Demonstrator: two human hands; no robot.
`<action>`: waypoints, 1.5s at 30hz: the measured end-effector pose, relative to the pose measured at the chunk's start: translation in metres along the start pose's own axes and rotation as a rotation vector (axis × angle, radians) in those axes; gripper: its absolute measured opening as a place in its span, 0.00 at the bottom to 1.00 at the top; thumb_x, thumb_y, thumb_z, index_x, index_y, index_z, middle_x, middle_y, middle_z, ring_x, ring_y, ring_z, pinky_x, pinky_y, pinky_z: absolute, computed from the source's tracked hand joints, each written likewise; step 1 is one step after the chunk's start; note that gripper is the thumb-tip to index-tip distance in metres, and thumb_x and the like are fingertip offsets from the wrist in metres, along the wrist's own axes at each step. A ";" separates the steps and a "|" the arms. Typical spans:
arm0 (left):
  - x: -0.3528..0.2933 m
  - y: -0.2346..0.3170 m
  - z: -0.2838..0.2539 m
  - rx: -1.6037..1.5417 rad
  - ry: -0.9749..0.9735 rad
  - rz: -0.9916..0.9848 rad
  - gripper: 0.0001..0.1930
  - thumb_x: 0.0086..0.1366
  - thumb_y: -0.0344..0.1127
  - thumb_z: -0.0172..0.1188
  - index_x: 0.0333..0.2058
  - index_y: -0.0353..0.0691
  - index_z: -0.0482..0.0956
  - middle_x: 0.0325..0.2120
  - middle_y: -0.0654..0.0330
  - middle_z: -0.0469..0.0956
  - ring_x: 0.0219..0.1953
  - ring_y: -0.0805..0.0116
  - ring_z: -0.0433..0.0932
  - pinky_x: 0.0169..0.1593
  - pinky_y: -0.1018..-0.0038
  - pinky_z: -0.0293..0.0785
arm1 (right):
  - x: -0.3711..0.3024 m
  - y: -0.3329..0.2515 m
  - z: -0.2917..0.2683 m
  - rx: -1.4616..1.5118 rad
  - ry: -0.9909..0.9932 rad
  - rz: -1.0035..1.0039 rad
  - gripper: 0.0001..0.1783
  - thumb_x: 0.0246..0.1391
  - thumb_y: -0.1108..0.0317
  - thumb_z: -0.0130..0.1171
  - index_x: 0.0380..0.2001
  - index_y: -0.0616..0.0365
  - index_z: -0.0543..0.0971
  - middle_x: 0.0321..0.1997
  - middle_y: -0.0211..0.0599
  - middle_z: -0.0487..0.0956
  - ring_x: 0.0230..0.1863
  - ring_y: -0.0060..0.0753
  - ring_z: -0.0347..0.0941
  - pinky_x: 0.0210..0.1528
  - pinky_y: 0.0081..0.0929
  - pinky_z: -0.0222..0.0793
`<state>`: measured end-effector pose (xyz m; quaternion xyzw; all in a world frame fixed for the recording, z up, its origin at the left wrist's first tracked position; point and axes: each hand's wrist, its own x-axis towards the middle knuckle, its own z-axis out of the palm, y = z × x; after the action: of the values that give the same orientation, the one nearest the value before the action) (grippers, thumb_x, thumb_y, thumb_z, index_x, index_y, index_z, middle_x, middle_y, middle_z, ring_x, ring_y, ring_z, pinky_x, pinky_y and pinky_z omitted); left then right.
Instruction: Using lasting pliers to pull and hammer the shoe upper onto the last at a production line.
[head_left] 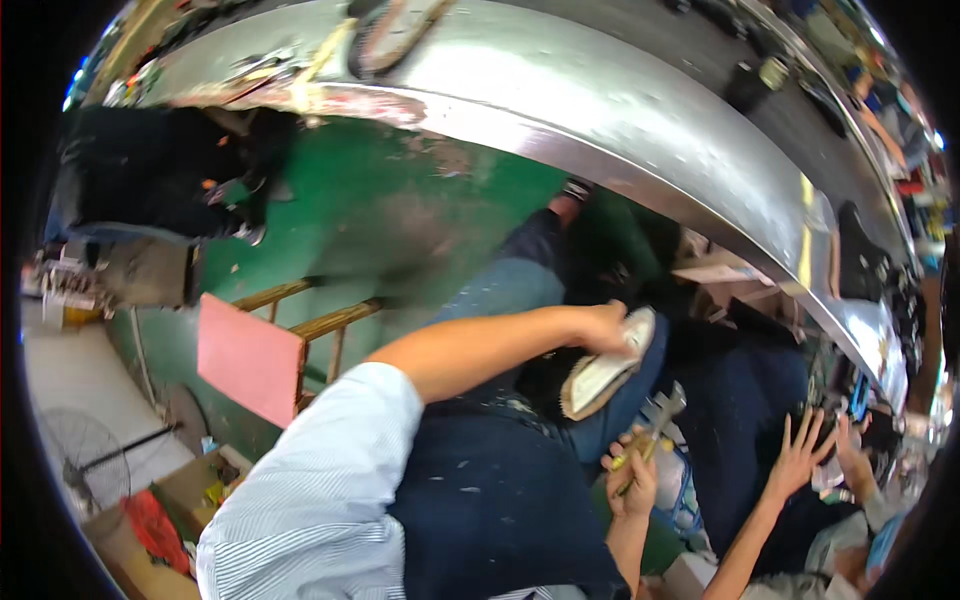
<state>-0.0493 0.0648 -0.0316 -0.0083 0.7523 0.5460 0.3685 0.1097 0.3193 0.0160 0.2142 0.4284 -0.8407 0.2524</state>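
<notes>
My left hand (600,326) reaches out from a striped light-blue sleeve and grips a white shoe (606,372) with its pale sole turned toward me, held over my dark-blue apron (490,500). Below it, my right hand (632,480) is closed around the yellow-green handle of a small hammer-like tool (662,408), whose metal head points up toward the shoe. The tool head sits just right of the shoe and does not touch it.
A long shiny metal bench edge (640,130) curves across the top. Green floor (400,210) lies beneath it. A pink board (248,358) rests on a wooden stool at the left. A fan (75,445) and a cardboard box (195,485) stand at lower left. Another person's two raised hands (805,450) are at lower right.
</notes>
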 end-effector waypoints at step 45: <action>-0.103 -0.017 0.059 0.124 0.702 0.748 0.12 0.47 0.28 0.71 0.32 0.35 0.82 0.28 0.57 0.77 0.32 0.60 0.78 0.36 0.69 0.76 | 0.015 -0.101 0.074 -1.891 -0.365 -0.194 0.31 0.54 0.70 0.59 0.59 0.73 0.67 0.54 0.64 0.74 0.58 0.60 0.70 0.62 0.43 0.65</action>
<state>0.0650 0.0665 0.0050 0.1004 0.8130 0.5593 -0.1271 0.0263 0.3051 0.1091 -0.2474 0.8979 -0.1862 0.3128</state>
